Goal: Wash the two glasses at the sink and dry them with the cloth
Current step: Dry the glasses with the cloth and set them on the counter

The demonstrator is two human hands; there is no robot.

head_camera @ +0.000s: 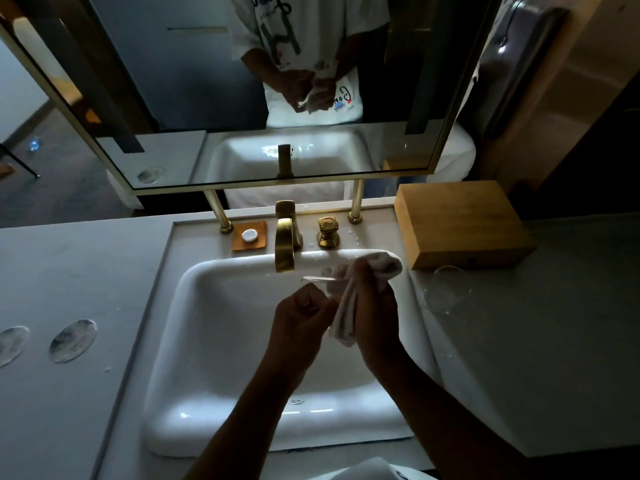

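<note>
Right now the left hand (304,313) curls its fingers around a clear glass (318,279), while the right hand (370,299) grips a white cloth (346,317) pressed against it, above the sink (214,341). At three o'clock, a second glass (448,289) lies on the desk (554,341) beside a wooden box (460,223).

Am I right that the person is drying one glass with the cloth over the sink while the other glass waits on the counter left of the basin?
Not quite. In the head view the other glass stands on the counter right of the basin, below the wooden box. The rest holds.
</note>
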